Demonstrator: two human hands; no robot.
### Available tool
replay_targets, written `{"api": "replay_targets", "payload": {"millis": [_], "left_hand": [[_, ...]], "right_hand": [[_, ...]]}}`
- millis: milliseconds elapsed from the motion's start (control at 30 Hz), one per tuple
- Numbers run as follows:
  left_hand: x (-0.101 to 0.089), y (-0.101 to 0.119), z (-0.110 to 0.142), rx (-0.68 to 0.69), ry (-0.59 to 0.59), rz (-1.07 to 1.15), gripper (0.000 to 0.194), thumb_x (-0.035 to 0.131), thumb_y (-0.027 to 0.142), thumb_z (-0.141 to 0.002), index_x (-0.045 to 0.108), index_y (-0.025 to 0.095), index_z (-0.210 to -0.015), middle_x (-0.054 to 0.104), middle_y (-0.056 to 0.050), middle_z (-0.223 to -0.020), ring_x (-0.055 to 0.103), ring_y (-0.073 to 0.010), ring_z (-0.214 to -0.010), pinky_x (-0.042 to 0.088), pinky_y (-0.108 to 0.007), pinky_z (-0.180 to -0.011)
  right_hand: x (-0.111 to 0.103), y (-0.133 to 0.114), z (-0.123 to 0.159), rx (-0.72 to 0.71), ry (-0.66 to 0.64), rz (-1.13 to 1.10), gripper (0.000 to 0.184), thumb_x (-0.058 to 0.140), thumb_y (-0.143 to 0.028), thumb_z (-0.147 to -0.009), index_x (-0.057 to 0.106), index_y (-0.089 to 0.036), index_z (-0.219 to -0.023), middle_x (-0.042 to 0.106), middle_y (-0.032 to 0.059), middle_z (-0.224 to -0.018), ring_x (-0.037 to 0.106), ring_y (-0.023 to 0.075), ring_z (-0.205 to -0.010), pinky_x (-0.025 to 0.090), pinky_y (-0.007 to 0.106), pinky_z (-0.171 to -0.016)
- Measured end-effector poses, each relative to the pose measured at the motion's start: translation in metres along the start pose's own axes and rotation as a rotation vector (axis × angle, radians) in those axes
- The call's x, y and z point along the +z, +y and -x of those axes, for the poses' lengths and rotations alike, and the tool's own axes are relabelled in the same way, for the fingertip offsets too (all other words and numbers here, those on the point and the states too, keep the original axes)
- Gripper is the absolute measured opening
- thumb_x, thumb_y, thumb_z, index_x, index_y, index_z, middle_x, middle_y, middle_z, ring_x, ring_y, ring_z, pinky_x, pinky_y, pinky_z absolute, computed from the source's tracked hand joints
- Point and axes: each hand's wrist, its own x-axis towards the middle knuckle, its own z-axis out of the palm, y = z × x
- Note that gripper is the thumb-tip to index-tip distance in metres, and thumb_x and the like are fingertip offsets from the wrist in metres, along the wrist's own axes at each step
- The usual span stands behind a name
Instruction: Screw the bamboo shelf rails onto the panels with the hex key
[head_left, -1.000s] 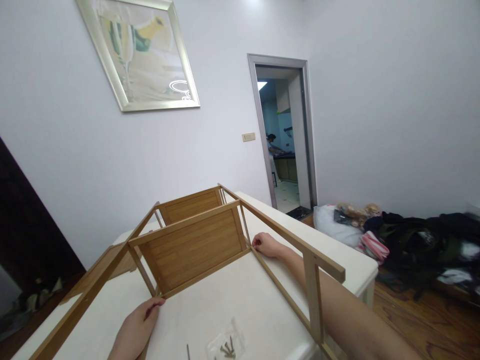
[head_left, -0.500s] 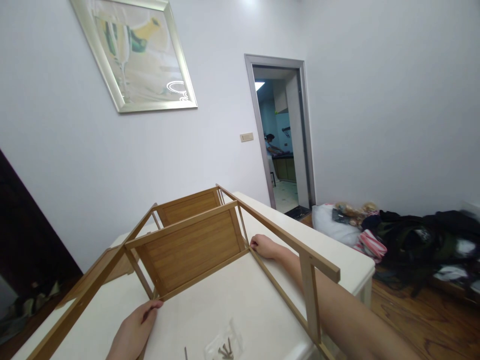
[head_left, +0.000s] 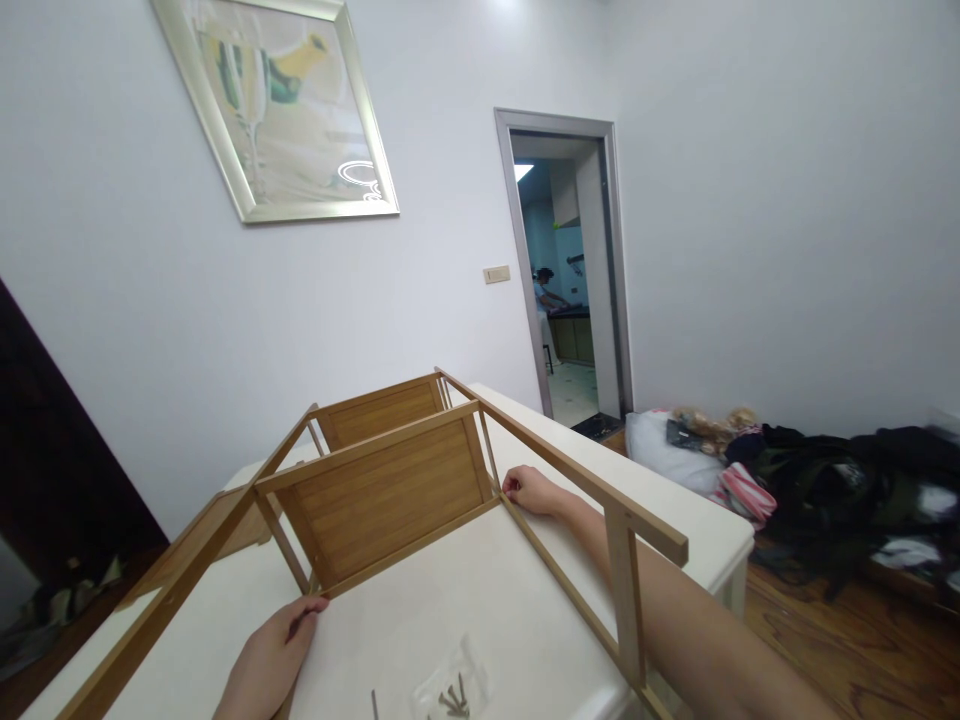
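Note:
A wooden shelf frame (head_left: 585, 480) lies on its side on a white table (head_left: 405, 640), its wood-grain shelf panel (head_left: 386, 500) standing on edge. Low at the near left corner of that panel, my left hand (head_left: 271, 655) is closed round the frame's lower rail, the thumb by the joint. My right hand (head_left: 534, 490) reaches past the right side rail. Its curled fingers press together at the panel's lower right corner; whatever is between them is hidden. Between my arms lie a clear plastic bag with several screws (head_left: 454, 695) and a thin metal rod (head_left: 375, 703), partly cut off.
A flat wooden panel (head_left: 202, 540) lies at the table's left side. Clothes and bags (head_left: 817, 490) are heaped on the right. Beyond the doorway (head_left: 559, 290) another person (head_left: 545, 290) stands at a counter. A framed picture (head_left: 281, 110) hangs on the wall.
The view swings slightly left and right between frames. Both hands stay at the same corners of the shelf frame, which shows no clear movement.

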Motion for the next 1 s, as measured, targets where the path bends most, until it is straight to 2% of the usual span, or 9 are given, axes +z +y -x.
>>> {"api": "replay_targets", "payload": {"millis": [67,133,300,533,633,733,1000], "left_hand": [[-0.001,0.003,0.002,-0.025,-0.009,-0.038,0.025,0.041,0.039,-0.086,0.062,0.026,-0.090,0.073,0.000,-0.082,0.069,-0.0234,-0.082,0.050,-0.031,-0.077],[-0.001,0.005,0.004,-0.067,0.005,-0.066,0.021,0.039,0.040,-0.087,0.055,0.026,-0.087,0.065,0.002,-0.066,0.066,-0.0222,-0.069,0.048,-0.031,-0.068],[0.000,0.005,0.006,-0.116,0.068,-0.033,0.020,0.041,0.044,-0.087,0.044,0.026,-0.094,0.054,0.006,-0.060,0.064,-0.0217,-0.064,0.045,-0.030,-0.066],[-0.002,0.009,0.008,-0.114,0.090,-0.019,0.021,0.042,0.044,-0.086,0.043,0.026,-0.096,0.052,0.007,-0.060,0.064,-0.0221,-0.062,0.044,-0.031,-0.064],[-0.001,0.009,0.007,-0.113,0.088,-0.011,0.020,0.042,0.044,-0.086,0.043,0.026,-0.094,0.053,0.006,-0.061,0.064,-0.0218,-0.063,0.044,-0.031,-0.064],[-0.002,0.012,0.007,-0.117,0.089,-0.014,0.016,0.042,0.041,-0.087,0.042,0.025,-0.091,0.054,0.006,-0.062,0.064,-0.0212,-0.066,0.043,-0.030,-0.065],[-0.008,0.036,0.011,-0.148,0.104,-0.071,0.010,0.043,0.027,-0.087,0.043,0.022,-0.095,0.058,0.003,-0.064,0.062,-0.0189,-0.066,0.039,-0.027,-0.061]], "right_hand": [[0.000,0.000,0.000,0.003,0.012,-0.010,0.020,0.058,-0.034,-0.091,0.067,-0.018,-0.100,0.068,0.0061,-0.106,0.063,0.0213,-0.095,0.050,0.034,-0.084],[0.001,0.000,-0.001,0.006,0.029,-0.020,0.014,0.061,-0.028,-0.087,0.070,-0.019,-0.087,0.072,0.0067,-0.094,0.062,0.0231,-0.092,0.047,0.031,-0.081],[0.005,0.001,-0.002,0.013,0.061,-0.023,0.010,0.062,-0.021,-0.080,0.072,-0.020,-0.080,0.074,0.0065,-0.087,0.062,0.0237,-0.089,0.044,0.031,-0.078],[0.011,0.003,-0.003,0.026,0.060,0.024,0.011,0.060,-0.023,-0.087,0.071,-0.019,-0.085,0.072,0.0097,-0.096,0.062,0.0230,-0.093,0.045,0.031,-0.082],[0.013,0.004,-0.006,0.031,0.056,0.057,0.021,0.059,-0.033,-0.092,0.066,-0.018,-0.104,0.065,0.0091,-0.112,0.062,0.0205,-0.097,0.050,0.035,-0.086],[0.015,0.005,-0.008,0.023,0.045,0.093,0.032,0.058,-0.036,-0.093,0.058,-0.017,-0.119,0.060,0.0083,-0.121,0.062,0.0207,-0.102,0.053,0.042,-0.086],[0.012,0.008,-0.013,0.010,0.009,0.126,0.026,0.058,-0.035,-0.093,0.061,-0.015,-0.110,0.064,0.0058,-0.109,0.064,0.0180,-0.093,0.054,0.038,-0.082]]}}
